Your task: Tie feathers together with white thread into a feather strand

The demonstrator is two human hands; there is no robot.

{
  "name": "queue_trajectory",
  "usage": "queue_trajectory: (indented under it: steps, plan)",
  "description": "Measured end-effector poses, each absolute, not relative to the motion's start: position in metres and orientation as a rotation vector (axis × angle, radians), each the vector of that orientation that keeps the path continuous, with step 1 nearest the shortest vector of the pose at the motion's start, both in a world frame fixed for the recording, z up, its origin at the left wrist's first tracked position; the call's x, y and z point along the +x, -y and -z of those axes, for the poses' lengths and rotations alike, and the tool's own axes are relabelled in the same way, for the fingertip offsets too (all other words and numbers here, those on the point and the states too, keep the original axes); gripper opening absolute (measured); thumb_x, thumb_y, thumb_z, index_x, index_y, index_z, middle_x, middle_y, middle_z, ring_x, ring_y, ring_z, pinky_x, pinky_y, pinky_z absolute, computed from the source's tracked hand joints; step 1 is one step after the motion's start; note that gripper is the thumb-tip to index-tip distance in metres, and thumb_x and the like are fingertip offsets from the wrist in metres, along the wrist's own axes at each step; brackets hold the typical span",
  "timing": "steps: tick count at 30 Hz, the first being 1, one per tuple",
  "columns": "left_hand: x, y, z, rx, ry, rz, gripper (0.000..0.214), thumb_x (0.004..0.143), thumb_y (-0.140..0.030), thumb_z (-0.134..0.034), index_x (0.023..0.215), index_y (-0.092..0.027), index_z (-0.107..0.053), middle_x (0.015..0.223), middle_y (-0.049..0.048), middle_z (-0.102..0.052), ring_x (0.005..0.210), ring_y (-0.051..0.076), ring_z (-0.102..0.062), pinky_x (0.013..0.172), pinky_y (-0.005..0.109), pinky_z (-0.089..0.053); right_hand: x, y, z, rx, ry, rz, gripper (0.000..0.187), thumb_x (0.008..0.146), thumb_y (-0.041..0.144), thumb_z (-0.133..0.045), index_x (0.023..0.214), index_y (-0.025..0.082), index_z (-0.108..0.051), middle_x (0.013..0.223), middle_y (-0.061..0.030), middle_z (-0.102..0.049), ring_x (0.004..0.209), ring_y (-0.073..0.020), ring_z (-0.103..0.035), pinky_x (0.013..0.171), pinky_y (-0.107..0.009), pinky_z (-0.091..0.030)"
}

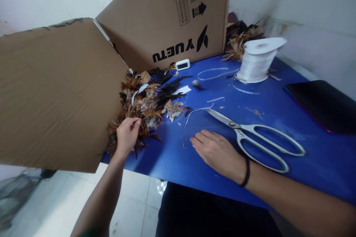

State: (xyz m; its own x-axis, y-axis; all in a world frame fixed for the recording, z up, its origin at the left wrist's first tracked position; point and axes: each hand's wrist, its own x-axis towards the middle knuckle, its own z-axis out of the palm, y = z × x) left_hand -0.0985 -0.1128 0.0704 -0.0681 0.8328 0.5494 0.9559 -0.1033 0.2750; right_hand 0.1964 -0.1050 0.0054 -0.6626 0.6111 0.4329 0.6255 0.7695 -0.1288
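Observation:
My left hand (pixel 128 136) is at the near end of a heap of brown and black feathers (pixel 141 105), thumb and fingers pinched together. Whether a feather is between them cannot be made out. My right hand (pixel 213 150), a black band around its wrist, rests on the blue table with its fingers curled in and nothing showing in them. Just beyond it lie silver-handled scissors (pixel 236 126), blades slightly apart and pointing toward the feathers. A small loose tuft of pale feathers (pixel 174 110) sits beside the heap.
Cardboard panels (pixel 167 18) stand behind and left of the heap. A spool of white cord (pixel 257 61) stands at the back right, more feathers (pixel 241 39) behind it. A small white digital display (pixel 183 65), cord scraps (pixel 198 109) and a dark flat device (pixel 322 105) lie on the table (pixel 314 177).

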Motion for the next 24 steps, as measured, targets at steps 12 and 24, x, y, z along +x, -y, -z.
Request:
queue_trajectory:
  steps: [12,24]
  plan:
    - [-0.015,0.033,-0.022,-2.151,2.123,0.248,0.025,0.081,-0.038,-0.056,0.090,-0.016,-0.062,0.090,0.0098,-0.062,0.080,0.021,-0.060,0.070,0.030,-0.043,0.200,0.102,-0.005,-0.956,2.498,-0.039,0.013,0.085,0.011,-0.050,0.077,0.017,-0.058,0.076,-0.0029,-0.058,0.073,-0.0159,-0.049,0.070,-0.030,-0.037]
    - [-0.014,0.018,-0.014,-2.297,2.449,1.320,0.017,0.076,-0.033,-0.058,0.069,-0.017,-0.057,0.050,-0.0024,-0.051,0.047,0.010,-0.048,0.051,0.022,-0.035,0.203,0.090,-0.004,-1.026,2.290,-0.270,0.018,0.088,0.015,-0.046,0.084,0.016,-0.064,0.080,-0.0060,-0.063,0.080,-0.0171,-0.058,0.075,-0.030,-0.045]
